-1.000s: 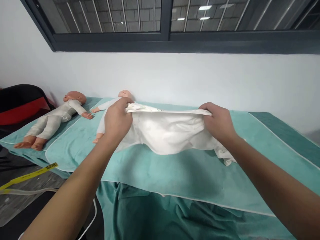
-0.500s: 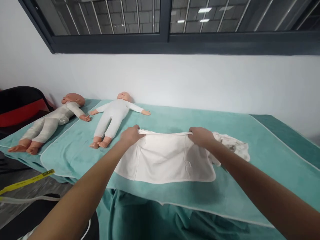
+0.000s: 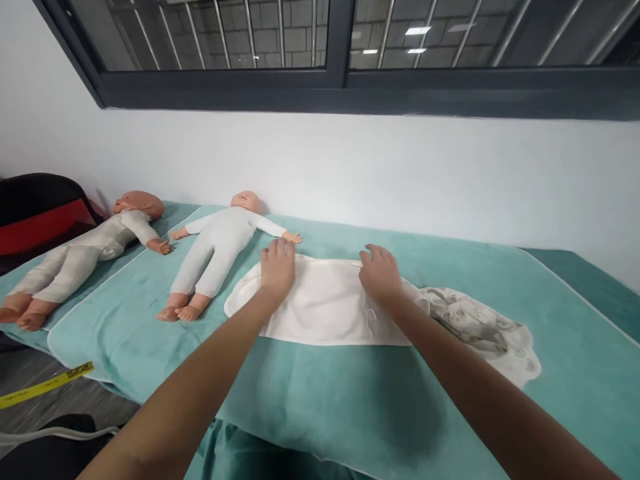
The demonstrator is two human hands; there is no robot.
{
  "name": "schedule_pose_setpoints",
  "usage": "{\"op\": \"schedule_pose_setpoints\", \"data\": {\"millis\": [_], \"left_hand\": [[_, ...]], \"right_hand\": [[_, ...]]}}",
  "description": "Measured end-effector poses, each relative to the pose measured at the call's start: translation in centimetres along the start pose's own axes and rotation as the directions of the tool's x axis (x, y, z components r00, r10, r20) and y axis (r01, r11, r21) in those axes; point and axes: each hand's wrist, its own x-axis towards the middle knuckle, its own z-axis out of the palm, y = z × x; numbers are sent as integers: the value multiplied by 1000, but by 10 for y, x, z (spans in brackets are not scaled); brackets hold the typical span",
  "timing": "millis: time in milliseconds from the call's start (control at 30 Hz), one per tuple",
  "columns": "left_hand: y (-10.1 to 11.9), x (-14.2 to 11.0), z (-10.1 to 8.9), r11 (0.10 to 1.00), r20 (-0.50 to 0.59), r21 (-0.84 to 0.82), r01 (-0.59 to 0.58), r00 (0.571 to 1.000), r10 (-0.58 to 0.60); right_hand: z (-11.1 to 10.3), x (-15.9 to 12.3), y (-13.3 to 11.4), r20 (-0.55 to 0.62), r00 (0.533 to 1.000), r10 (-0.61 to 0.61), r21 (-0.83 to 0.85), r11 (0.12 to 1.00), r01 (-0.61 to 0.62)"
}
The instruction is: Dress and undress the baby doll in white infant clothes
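Note:
A white cloth garment [image 3: 325, 307] lies spread flat on a teal towel [image 3: 350, 393]. My left hand [image 3: 278, 267] rests palm down on the garment's far left part, fingers stretched out. My right hand [image 3: 380, 272] lies flat on its far right part, fingers apart. Neither hand grips the fabric. A baby doll in a white suit [image 3: 220, 250] lies on its back just left of my left hand, one doll arm reaching toward the garment.
A second baby doll [image 3: 80, 257] lies at the far left on another teal towel. A crumpled patterned cloth [image 3: 480, 327] sits right of the garment. A white wall runs behind the table. A black and red bag [image 3: 40, 213] and a yellow tape [image 3: 45, 385] are at the left.
The garment, held up in the air by both hands a second ago, has been laid down and spread flat. Both hands have let go and now press flat on its far edge.

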Motion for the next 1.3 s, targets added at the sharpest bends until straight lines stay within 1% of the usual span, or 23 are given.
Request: {"op": "schedule_pose_setpoints", "data": {"millis": [33,67,100,133,167,200,267,300,367,400,467,567,633,667,733,833,933,1033,1167,1300], "left_hand": [[8,-8,8,993,21,-17,-118,993,118],[17,-15,16,975,74,-57,-214,973,218],[24,-21,23,962,124,-101,-254,956,265],[30,-25,30,960,155,-135,-246,952,265],[34,-26,35,966,177,-155,-206,956,232],[37,-26,39,977,185,-160,-143,967,172],[36,-23,42,989,186,-147,-30,981,57],[34,-20,42,990,188,-141,2,982,24],[28,-17,39,990,184,-142,4,983,22],[25,-17,37,990,172,-144,-10,984,35],[22,-18,33,990,131,-138,-26,990,45],[22,-22,28,993,56,-116,-11,998,17],[21,-21,26,994,20,-111,11,1000,-9],[21,-20,24,994,5,-111,22,1000,-21],[17,-18,23,993,-10,-113,32,999,-34],[11,-13,25,993,13,-118,17,1000,-16],[8,-10,33,990,43,-140,-8,999,14],[7,-7,41,986,94,-167,-8,995,24],[7,-2,47,983,219,-180,41,976,0],[6,2,51,982,264,-179,57,964,-8]], "right_hand": [[7,-5,-9,0,998,-70,55,996,70],[14,-9,-19,29,992,-119,121,986,115],[20,-12,-28,80,988,-136,184,976,120],[24,-15,-36,127,985,-115,225,971,84],[28,-16,-43,163,984,-76,243,969,35],[30,-15,-47,189,982,-19,240,971,-27],[32,-10,-52,217,972,96,205,968,-141],[32,-7,-51,230,962,145,190,963,-191],[31,-2,-49,246,943,223,166,949,-268],[31,-1,-47,238,941,241,157,947,-282],[32,-3,-45,182,952,246,141,952,-273],[34,-10,-45,22,975,222,127,966,-223],[34,-14,-47,-70,979,190,128,975,-180],[34,-16,-47,-96,980,172,128,979,-159],[33,-17,-47,-111,984,142,130,983,-127],[35,-15,-45,-97,989,114,122,987,-102],[41,-12,-41,-63,993,104,106,990,-97],[48,-7,-38,8,993,115,123,986,-115],[55,1,-37,121,983,140,172,972,-160],[59,6,-36,205,968,145,199,962,-187]]}}
